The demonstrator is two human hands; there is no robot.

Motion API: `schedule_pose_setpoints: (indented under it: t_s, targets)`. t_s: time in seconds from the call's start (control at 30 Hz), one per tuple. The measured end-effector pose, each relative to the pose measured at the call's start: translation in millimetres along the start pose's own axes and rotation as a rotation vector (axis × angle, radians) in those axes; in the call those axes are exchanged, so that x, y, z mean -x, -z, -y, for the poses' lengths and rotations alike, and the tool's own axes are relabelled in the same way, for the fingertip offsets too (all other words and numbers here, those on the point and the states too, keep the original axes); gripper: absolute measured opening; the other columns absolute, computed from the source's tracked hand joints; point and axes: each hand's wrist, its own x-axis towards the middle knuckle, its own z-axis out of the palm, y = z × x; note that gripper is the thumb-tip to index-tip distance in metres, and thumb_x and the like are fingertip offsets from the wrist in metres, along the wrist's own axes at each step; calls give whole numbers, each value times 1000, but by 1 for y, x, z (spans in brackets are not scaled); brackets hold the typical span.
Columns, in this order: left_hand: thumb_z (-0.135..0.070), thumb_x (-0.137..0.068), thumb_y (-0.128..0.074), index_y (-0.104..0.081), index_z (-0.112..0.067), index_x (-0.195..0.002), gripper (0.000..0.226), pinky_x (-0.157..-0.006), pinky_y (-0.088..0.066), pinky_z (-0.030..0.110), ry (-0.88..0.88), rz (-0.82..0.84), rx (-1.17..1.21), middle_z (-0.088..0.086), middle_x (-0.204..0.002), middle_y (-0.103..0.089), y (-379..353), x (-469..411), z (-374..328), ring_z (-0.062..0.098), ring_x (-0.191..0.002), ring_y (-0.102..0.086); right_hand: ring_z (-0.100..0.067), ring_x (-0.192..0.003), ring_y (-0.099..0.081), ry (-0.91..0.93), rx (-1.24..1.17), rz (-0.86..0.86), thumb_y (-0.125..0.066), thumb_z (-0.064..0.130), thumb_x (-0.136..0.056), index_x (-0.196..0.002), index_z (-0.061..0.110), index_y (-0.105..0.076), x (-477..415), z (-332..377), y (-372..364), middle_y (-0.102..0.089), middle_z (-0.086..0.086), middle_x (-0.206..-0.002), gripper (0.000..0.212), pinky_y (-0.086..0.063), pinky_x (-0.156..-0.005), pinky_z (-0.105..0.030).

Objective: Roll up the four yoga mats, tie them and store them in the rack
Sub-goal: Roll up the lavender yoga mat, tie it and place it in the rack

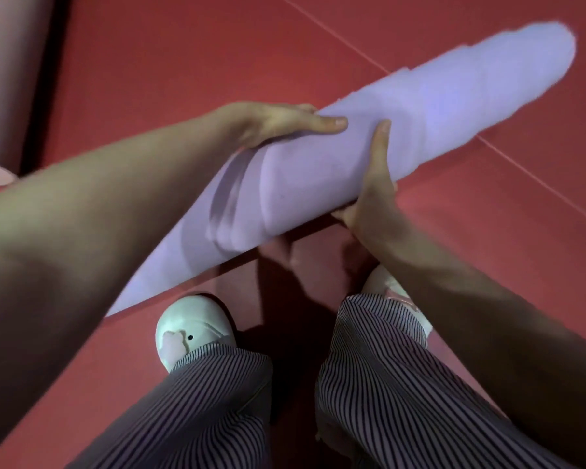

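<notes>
Slanting from lower left to upper right, a rolled lavender foam yoga mat (420,106) is held clear of the red padded floor (183,55) by both bare hands. The roll is gripped near its middle. The left hand (278,125) is laid over the upper side, its thumb stretched flat along the foam and its fingers wrapped round the far edge, where only their knuckles can be seen. The right hand (369,194) is clamped on from below, just beside the left: its thumb is pressed straight up the near face of the roll, while its fingers are curled underneath and mostly hidden. The two thumb tips are set close together but apart.

The roll is uneven. At the lower left end the outer layer is loosened and flattened, with creases and a shadowed fold shown below the left wrist; the far end is blurred, and stepped layers can be made out there. No tie can be made out on it.

Beneath the mat, two white shoes (193,326) are planted on the floor, the right one largely covered by the right forearm. Striped dark-and-white trousers (217,401) are seen at the bottom of the view. Thin seam lines are drawn across the floor at upper right, and a pale pinkish surface (4,79) is cut off at the left edge, too little of it shown to be identified.
</notes>
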Motion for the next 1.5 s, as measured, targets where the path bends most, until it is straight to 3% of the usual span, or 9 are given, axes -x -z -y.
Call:
schedule_pose_setpoints:
  t_s: [0.07,0.23,0.73,0.9,1.1,1.2,1.33,1.4,1.5]
  targets:
    - [-66,-69,-67,-56,-25,-125,71,-93,-50,36,-29,28,-38,-5,-115,-68,9,13,-14,15,-102,-67,-21,-93,-70,25,-38,-40,-80,73,-38,-99,27,-51,4,12,-11,-66,1,-112,82,-55,-84,-42]
    - [-44,-88,-62,-59,-31,-113,28,-79,-54,22,-175,-102,30,-7,-111,-70,28,63,-36,9,-97,-68,-21,-100,-68,108,-110,120,-85,68,-28,-114,28,-36,34,43,-42,-58,0,-124,107,-55,-85,-42]
    - [-57,-50,-84,-44,-20,-135,101,-98,-48,34,-497,-540,130,-6,-124,-63,37,290,-131,9,-109,-63,-16,-105,-64,529,65,517,-80,43,-54,-121,24,-34,233,151,-84,-59,4,-121,83,-53,-90,-46]
    - [-38,-78,-74,-37,-24,-136,70,-64,-49,11,-537,-656,137,-16,-114,-60,18,372,-140,-12,-84,-62,-12,-106,-61,714,217,626,-80,48,-47,-133,23,-30,304,170,-91,-55,5,-127,102,-52,-87,-35]
    - [-42,-64,-80,-32,-33,-129,82,-71,-53,30,-487,-750,224,-18,-117,-57,-24,456,-101,3,-96,-60,-1,-84,-59,794,364,803,-76,46,-69,-131,13,-34,361,141,-91,-59,-2,-120,82,-52,-73,-16]
    - [-58,-48,-76,-27,-44,-132,98,-87,-51,46,-453,-770,279,-19,-131,-51,-48,480,-68,12,-113,-57,-1,-77,-58,735,483,811,-62,89,-32,-117,23,-37,378,116,-90,-59,8,-97,111,-49,-65,-21]
    - [-66,-47,-65,-23,-49,-129,94,-82,-50,39,-446,-789,366,-18,-127,-51,-69,498,-41,10,-107,-56,-4,-57,-57,578,521,805,-37,80,-76,-106,21,-45,387,93,-91,-61,9,-70,67,-45,-53,-21]
    - [-67,-47,-64,-23,-50,-129,93,-83,-49,39,-450,-784,401,-21,-122,-52,-75,502,-34,11,-106,-56,0,-35,-45,592,555,792,-25,76,-84,-76,21,-52,397,91,-86,-49,12,-40,62,-34,-39,-14]
    - [-79,-42,-66,-33,-44,-133,103,-99,-41,44,-488,-786,437,-23,-124,-56,-76,508,-33,8,-114,-54,-3,-25,-31,488,531,797,-27,82,-77,-29,26,-40,415,98,-83,-34,11,-31,75,-25,-35,-10]
